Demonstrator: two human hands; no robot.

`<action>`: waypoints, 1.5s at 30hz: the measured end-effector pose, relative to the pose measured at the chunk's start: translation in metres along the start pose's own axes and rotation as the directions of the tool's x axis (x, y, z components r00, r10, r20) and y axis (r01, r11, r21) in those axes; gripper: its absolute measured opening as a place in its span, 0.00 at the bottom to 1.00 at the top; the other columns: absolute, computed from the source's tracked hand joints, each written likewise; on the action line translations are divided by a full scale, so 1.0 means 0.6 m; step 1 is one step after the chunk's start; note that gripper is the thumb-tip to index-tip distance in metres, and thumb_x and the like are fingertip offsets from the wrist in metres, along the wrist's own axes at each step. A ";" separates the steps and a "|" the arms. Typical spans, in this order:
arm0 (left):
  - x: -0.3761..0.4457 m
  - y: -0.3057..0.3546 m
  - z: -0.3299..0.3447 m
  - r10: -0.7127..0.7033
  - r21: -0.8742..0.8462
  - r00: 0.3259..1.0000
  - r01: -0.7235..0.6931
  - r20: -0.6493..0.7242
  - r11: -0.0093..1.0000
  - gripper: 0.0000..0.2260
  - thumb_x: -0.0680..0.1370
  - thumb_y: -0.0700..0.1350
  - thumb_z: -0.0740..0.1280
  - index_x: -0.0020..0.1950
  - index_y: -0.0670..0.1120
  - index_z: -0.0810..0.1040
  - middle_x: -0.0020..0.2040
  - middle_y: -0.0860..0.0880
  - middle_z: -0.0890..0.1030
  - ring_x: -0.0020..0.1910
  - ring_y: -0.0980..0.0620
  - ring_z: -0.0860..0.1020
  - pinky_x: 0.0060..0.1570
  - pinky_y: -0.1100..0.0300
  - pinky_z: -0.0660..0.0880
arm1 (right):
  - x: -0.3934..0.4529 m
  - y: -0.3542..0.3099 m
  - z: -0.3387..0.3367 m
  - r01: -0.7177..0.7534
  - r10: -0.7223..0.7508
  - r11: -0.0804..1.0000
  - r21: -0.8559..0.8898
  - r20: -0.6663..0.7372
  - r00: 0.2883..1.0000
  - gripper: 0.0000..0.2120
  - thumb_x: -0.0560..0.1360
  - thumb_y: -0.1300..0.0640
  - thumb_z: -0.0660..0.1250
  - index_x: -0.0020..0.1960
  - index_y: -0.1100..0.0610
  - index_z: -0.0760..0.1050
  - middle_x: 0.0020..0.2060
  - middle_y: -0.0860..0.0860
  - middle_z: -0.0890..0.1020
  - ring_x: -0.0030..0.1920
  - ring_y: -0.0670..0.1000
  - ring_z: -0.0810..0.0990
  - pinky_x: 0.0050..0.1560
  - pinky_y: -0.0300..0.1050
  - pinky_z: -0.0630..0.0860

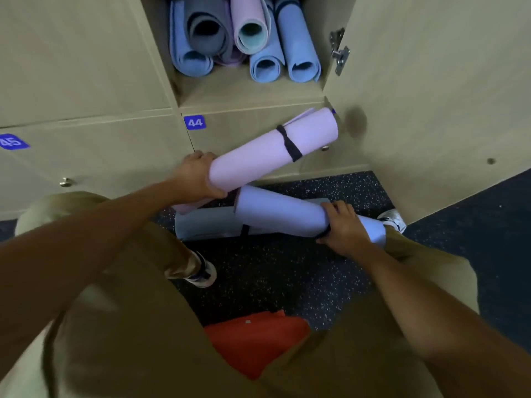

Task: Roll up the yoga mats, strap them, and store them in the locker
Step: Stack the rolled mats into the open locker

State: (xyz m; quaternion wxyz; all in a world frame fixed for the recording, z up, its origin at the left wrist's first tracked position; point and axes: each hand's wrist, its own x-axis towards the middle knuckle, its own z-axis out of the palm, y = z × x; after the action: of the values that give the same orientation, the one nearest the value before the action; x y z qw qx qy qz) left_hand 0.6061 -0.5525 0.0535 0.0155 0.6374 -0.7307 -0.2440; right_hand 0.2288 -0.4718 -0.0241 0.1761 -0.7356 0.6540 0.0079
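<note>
Head cam view: left hand (198, 175) is wrapped round the low end of the strapped pink mat (267, 153), tilting its far end up at the open locker (250, 90), probably so it slides in beside the rolled mats (244, 38) already stored. Just below the locker, right hand (342, 228) grips the lavender mat (281, 215) at its strap, looks like next in line, with a grey-blue mat (207, 224) waiting on the floor (273, 271).

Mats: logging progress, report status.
Left hand grips pink mat, strapped. Right hand grips blue mat. Locker open, nothing blocking.
</note>
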 end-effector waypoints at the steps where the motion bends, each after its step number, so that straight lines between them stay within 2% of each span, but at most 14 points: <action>1: -0.010 0.000 -0.014 -0.003 -0.041 1.000 0.002 -0.023 0.999 0.46 0.58 0.65 0.78 0.71 0.47 0.72 0.59 0.44 0.75 0.58 0.41 0.75 0.55 0.52 0.71 | -0.003 -0.005 -0.008 0.001 0.000 0.999 0.036 -0.027 1.000 0.48 0.64 0.49 0.83 0.78 0.55 0.64 0.69 0.58 0.69 0.68 0.61 0.66 0.71 0.57 0.66; 5: -0.036 0.000 -0.063 0.009 -0.177 0.988 -0.036 -0.151 0.984 0.48 0.53 0.69 0.70 0.69 0.48 0.72 0.60 0.46 0.75 0.55 0.44 0.74 0.51 0.54 0.68 | -0.007 -0.025 -0.036 0.038 -0.013 0.984 0.174 -0.140 0.990 0.45 0.65 0.50 0.82 0.77 0.54 0.65 0.68 0.56 0.69 0.68 0.58 0.65 0.69 0.54 0.67; 8: -0.044 0.003 -0.094 -0.011 -0.276 0.977 -0.049 -0.213 0.960 0.45 0.55 0.66 0.74 0.70 0.49 0.72 0.61 0.47 0.75 0.55 0.46 0.74 0.52 0.55 0.68 | -0.001 -0.040 -0.060 0.037 0.006 0.965 0.260 -0.161 0.987 0.43 0.67 0.51 0.81 0.76 0.51 0.65 0.67 0.53 0.68 0.68 0.54 0.63 0.68 0.48 0.66; 15: -0.045 0.033 -0.157 -0.070 -0.514 0.953 -0.096 -0.295 0.853 0.47 0.57 0.66 0.76 0.71 0.47 0.70 0.62 0.49 0.77 0.57 0.46 0.77 0.53 0.49 0.75 | 0.027 -0.074 -0.135 0.017 0.085 0.907 0.421 -0.222 0.971 0.40 0.65 0.52 0.83 0.72 0.53 0.68 0.65 0.51 0.69 0.67 0.52 0.67 0.68 0.50 0.69; 18: -0.035 0.036 -0.165 -0.118 -0.618 0.954 -0.083 -0.277 0.782 0.37 0.67 0.57 0.81 0.71 0.47 0.70 0.60 0.49 0.78 0.55 0.45 0.77 0.52 0.51 0.73 | 0.042 -0.081 -0.157 0.009 0.110 0.872 0.489 -0.214 0.971 0.41 0.65 0.51 0.83 0.73 0.51 0.67 0.64 0.48 0.68 0.65 0.49 0.69 0.68 0.49 0.69; 23: -0.014 0.043 -0.168 -0.158 -0.704 0.959 -0.057 -0.236 0.708 0.32 0.69 0.58 0.80 0.66 0.49 0.70 0.58 0.46 0.80 0.55 0.44 0.79 0.50 0.50 0.76 | 0.089 -0.085 -0.183 0.006 0.143 0.769 0.639 -0.182 0.973 0.37 0.60 0.38 0.81 0.65 0.46 0.74 0.59 0.44 0.81 0.57 0.46 0.81 0.56 0.50 0.80; 27: 0.008 0.080 -0.186 -0.187 -0.762 0.960 -0.041 -0.210 0.646 0.19 0.75 0.54 0.76 0.57 0.47 0.73 0.50 0.48 0.80 0.48 0.48 0.80 0.40 0.55 0.76 | 0.132 -0.114 -0.234 0.045 0.145 0.669 0.742 -0.190 0.971 0.28 0.67 0.44 0.80 0.62 0.48 0.75 0.54 0.43 0.84 0.53 0.46 0.83 0.49 0.43 0.77; 28: 0.019 0.089 -0.191 -0.195 -0.786 0.960 -0.038 -0.199 0.617 0.19 0.74 0.56 0.77 0.55 0.47 0.74 0.50 0.47 0.82 0.47 0.46 0.82 0.43 0.53 0.79 | 0.143 -0.125 -0.250 0.034 0.170 0.632 0.774 -0.181 0.969 0.26 0.70 0.46 0.79 0.63 0.49 0.73 0.55 0.44 0.83 0.53 0.44 0.82 0.47 0.41 0.75; 30: 0.043 0.105 -0.203 -0.200 -0.824 0.969 -0.008 -0.147 0.567 0.29 0.68 0.64 0.77 0.58 0.47 0.76 0.51 0.45 0.84 0.47 0.44 0.84 0.46 0.48 0.83 | 0.174 -0.139 -0.276 0.010 0.230 0.555 0.832 -0.165 0.959 0.26 0.74 0.44 0.76 0.65 0.50 0.70 0.55 0.44 0.80 0.53 0.44 0.79 0.48 0.41 0.73; 32: 0.067 0.120 -0.216 -0.195 -0.859 0.975 0.011 -0.104 0.512 0.37 0.62 0.68 0.77 0.61 0.46 0.76 0.51 0.44 0.85 0.45 0.44 0.86 0.43 0.49 0.83 | 0.209 -0.151 -0.300 -0.027 0.263 0.474 0.880 -0.112 0.958 0.26 0.74 0.41 0.74 0.64 0.51 0.69 0.53 0.44 0.79 0.52 0.46 0.79 0.52 0.45 0.72; 34: 0.090 0.135 -0.227 -0.200 -0.895 0.979 0.056 -0.038 0.442 0.41 0.61 0.69 0.77 0.64 0.45 0.74 0.53 0.43 0.85 0.46 0.42 0.86 0.44 0.47 0.84 | 0.242 -0.164 -0.324 -0.066 0.261 0.383 0.921 -0.039 0.965 0.32 0.71 0.35 0.74 0.64 0.55 0.72 0.53 0.48 0.83 0.51 0.50 0.84 0.55 0.49 0.78; 36: 0.115 0.145 -0.235 -0.192 -0.925 0.981 0.083 0.011 0.371 0.41 0.64 0.66 0.77 0.67 0.44 0.70 0.55 0.41 0.83 0.49 0.40 0.85 0.48 0.43 0.84 | 0.275 -0.167 -0.344 -0.118 0.244 0.306 0.945 0.042 0.969 0.40 0.65 0.31 0.75 0.66 0.57 0.75 0.53 0.54 0.86 0.49 0.56 0.87 0.56 0.56 0.82; 40: 0.168 0.147 -0.260 -0.173 -0.951 0.980 0.140 0.094 0.276 0.44 0.59 0.65 0.75 0.70 0.45 0.71 0.58 0.39 0.82 0.51 0.37 0.85 0.49 0.42 0.83 | 0.330 -0.172 -0.386 -0.136 0.187 0.240 0.961 0.092 0.978 0.34 0.68 0.33 0.74 0.63 0.56 0.80 0.52 0.56 0.87 0.52 0.59 0.87 0.60 0.60 0.81; 45: 0.228 0.156 -0.304 -0.178 -0.966 0.983 0.092 0.049 0.243 0.38 0.63 0.61 0.74 0.69 0.44 0.74 0.58 0.39 0.84 0.54 0.38 0.84 0.46 0.49 0.83 | 0.393 -0.190 -0.426 -0.094 0.100 0.198 0.976 0.076 0.992 0.30 0.74 0.35 0.71 0.65 0.56 0.79 0.55 0.55 0.86 0.55 0.57 0.86 0.60 0.56 0.81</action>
State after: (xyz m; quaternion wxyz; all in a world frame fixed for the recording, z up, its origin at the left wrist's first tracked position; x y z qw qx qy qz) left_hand 0.5549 -0.7360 0.2100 0.4053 0.5640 -0.3717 -0.6160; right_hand 0.3169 -0.7574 0.1867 0.5980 -0.4175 0.5576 -0.3965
